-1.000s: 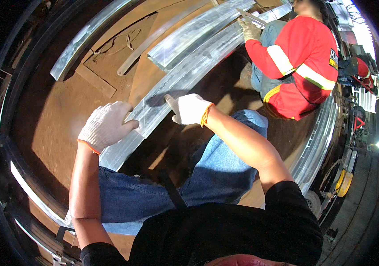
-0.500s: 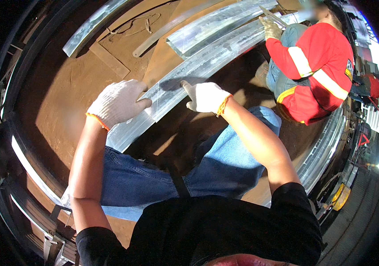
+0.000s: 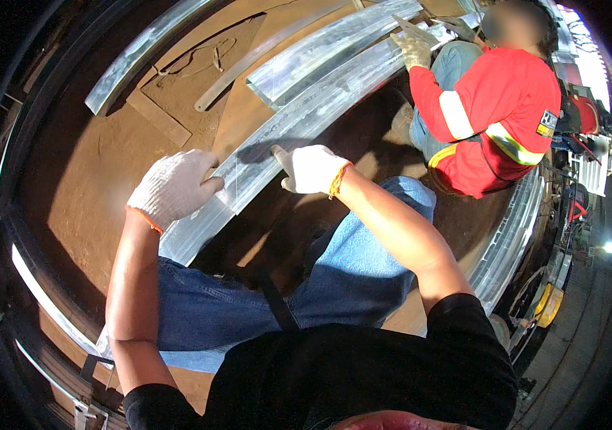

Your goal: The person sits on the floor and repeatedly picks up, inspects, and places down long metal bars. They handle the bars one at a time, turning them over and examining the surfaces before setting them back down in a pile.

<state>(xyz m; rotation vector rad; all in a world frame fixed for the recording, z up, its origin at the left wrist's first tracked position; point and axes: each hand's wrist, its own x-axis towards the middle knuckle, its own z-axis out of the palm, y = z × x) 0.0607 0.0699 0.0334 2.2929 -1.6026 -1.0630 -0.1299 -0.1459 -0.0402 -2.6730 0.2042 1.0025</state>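
Observation:
A long, shiny galvanized metal profile (image 3: 299,115) runs slantwise from my lap toward the far right, with a thin line across it between my hands. My left hand (image 3: 175,188), in a white knit glove with an orange cuff, rests at its left edge. Thumb and fingers are apart there, with nothing seen between them. My right hand (image 3: 314,170), gloved alike, is at the profile's right edge. Its index finger stretches toward the metal and casts a shadow on it, the thumb apart and nothing held. Whether that fingertip touches the surface I cannot tell.
At the right crouches a co-worker in a red jacket (image 3: 495,107), a gloved hand (image 3: 413,51) by a flat metal piece. Another metal profile (image 3: 334,50), a flat strip (image 3: 241,68) and a curved length (image 3: 141,54) lie beyond. A yellow tape roll (image 3: 549,307) is at the right.
The whole view has shifted a little, so things appear farther left. Both my hands keep nearly the same pose at the profile. The co-worker's head has come further into view.

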